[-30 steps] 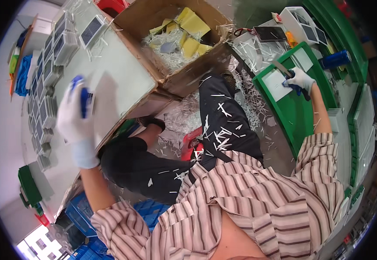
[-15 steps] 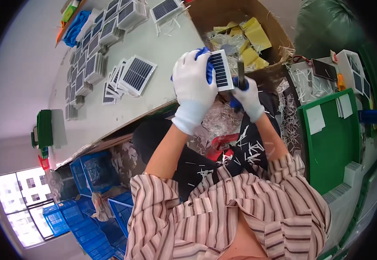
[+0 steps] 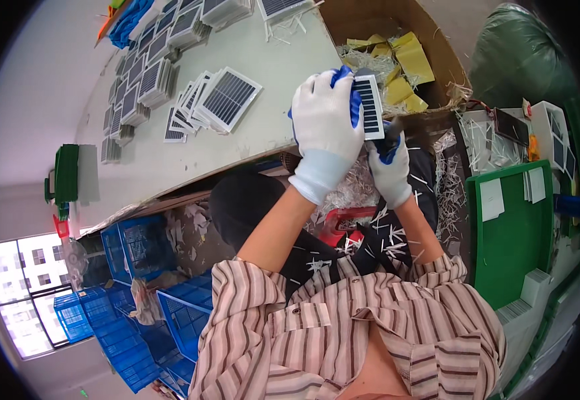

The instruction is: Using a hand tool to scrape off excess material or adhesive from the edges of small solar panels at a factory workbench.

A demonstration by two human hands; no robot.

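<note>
A small rectangular solar panel with a white frame and dark striped cells (image 3: 370, 107) was held above the lap, just off the edge of the pale tabletop (image 3: 250, 143). The white-gloved left hand (image 3: 323, 130) was closed around its left edge; the white-gloved right hand (image 3: 389, 163) gripped its lower end. Similar panels lay fanned in a loose pile (image 3: 213, 103) on the tabletop, and an open cardboard box of yellow scraps (image 3: 403, 60) stood just beyond.
</note>
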